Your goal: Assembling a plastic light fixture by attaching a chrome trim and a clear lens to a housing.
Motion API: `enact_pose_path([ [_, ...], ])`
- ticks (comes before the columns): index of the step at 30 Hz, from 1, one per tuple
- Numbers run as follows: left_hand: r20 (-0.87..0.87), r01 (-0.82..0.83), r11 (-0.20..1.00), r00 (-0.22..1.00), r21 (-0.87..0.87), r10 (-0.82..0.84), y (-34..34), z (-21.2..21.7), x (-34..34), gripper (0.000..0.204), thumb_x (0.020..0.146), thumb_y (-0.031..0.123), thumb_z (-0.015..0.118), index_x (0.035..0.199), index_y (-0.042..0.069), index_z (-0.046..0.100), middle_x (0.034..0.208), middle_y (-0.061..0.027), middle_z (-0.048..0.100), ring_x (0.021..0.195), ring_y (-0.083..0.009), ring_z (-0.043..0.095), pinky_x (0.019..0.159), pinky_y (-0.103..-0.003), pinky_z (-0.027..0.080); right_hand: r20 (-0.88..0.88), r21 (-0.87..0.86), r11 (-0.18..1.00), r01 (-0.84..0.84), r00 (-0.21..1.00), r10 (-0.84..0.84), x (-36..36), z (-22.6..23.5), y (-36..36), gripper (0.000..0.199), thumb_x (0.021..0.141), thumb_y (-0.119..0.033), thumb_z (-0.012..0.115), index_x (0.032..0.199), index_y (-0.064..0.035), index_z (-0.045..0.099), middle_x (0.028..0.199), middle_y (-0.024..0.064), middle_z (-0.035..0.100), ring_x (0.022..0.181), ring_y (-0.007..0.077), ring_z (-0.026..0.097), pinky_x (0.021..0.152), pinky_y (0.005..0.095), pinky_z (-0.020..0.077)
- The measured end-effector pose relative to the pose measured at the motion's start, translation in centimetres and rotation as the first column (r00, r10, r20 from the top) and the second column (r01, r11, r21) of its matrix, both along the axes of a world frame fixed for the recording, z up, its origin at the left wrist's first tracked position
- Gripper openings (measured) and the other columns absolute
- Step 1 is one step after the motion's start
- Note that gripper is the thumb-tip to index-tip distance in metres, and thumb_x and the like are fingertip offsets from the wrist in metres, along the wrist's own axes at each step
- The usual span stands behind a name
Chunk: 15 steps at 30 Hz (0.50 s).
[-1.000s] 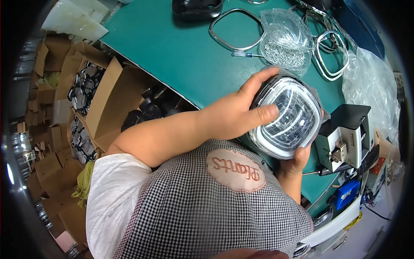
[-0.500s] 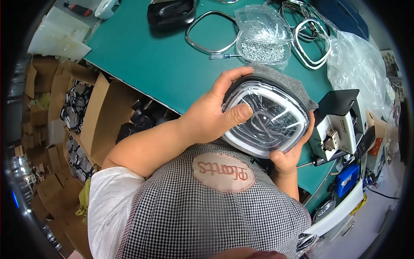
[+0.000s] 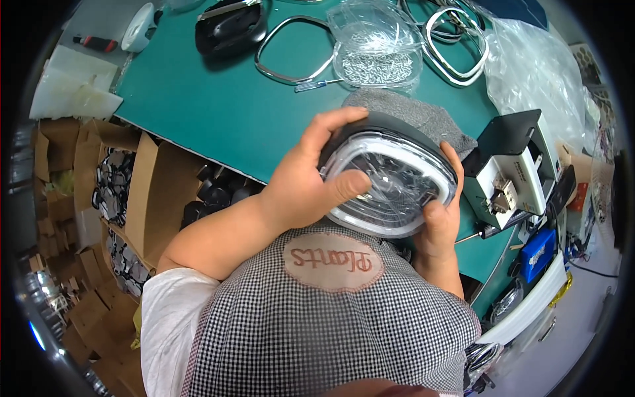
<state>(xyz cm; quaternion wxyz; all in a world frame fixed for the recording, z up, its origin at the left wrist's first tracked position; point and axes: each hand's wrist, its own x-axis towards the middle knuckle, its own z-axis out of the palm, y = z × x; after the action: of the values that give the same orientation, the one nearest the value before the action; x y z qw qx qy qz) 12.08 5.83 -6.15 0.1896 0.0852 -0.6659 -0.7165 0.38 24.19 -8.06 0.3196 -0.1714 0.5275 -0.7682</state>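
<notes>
Fingers (image 3: 334,122) of the left hand (image 3: 304,185) curl over the upper left rim of a rounded headlamp (image 3: 390,175), thumb pressed flat on its clear lens, so the hand is clamped on the lamp. At the far left of the frame, open cardboard boxes (image 3: 142,198) of dark parts sit below the edge of the green desk (image 3: 198,112). In the upper left of the frame a black housing (image 3: 228,26) lies on the desk, with a chrome trim ring (image 3: 291,49) just beside it. The headlamp is held at centre frame, above the desk's near edge and over a grey cloth (image 3: 410,112). Above it, at upper centre, stands a clear tub of small screws (image 3: 377,46). The right hand (image 3: 440,221) grips the lamp's lower right rim, fingers wrapped behind it. Right of the lamp stands a black and white machine (image 3: 516,165).
</notes>
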Motion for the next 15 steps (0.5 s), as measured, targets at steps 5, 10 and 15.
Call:
enact_pose_path([
  [5, 0.091, 0.11, 0.982, 0.988, 0.154, -0.125, -1.1, 0.5, -0.3, 0.085, 0.083, 0.044, 0.078, 0.145, 0.003, 0.037, 0.131, -0.0122, 0.052, 0.12, -0.0217, 0.053, 0.104, -0.036, 0.042, -0.101, 0.001, 0.999, -0.034, 0.994, 0.034, 0.2, -0.1, 0.3, 0.098, 0.076, -0.047, 0.082, 0.147, -0.0024, 0.03, 0.134, 0.0168, 0.049, 0.123, 0.0278, 0.052, 0.106, 0.0407, 0.0414],
  [10, 0.104, 0.107, 0.972, 0.986, 0.211, -0.131, -1.0, 1.1, -0.3, 0.082, 0.083, 0.043, 0.077, 0.144, 0.003, 0.04, 0.129, -0.0112, 0.054, 0.117, -0.0198, 0.055, 0.103, -0.034, 0.043, -0.031, -0.025, 0.995, -0.101, 0.995, 0.1, 0.2, 0.2, 0.5, 0.099, 0.073, -0.036, 0.086, 0.147, -0.0035, 0.03, 0.135, 0.0167, 0.047, 0.123, 0.0285, 0.052, 0.105, 0.041, 0.0425],
  [15, 0.115, 0.079, 0.98, 0.988, 0.185, -0.101, -0.6, 0.7, -0.1, 0.077, 0.086, 0.042, 0.074, 0.143, 0.002, 0.042, 0.128, -0.0112, 0.054, 0.116, -0.0192, 0.055, 0.102, -0.033, 0.044, -0.031, -0.03, 0.99, -0.136, 0.99, 0.135, 0.1, 0.4, 0.5, 0.105, 0.066, -0.028, 0.091, 0.147, -0.005, 0.029, 0.135, 0.0169, 0.049, 0.124, 0.0291, 0.052, 0.105, 0.042, 0.0431],
])
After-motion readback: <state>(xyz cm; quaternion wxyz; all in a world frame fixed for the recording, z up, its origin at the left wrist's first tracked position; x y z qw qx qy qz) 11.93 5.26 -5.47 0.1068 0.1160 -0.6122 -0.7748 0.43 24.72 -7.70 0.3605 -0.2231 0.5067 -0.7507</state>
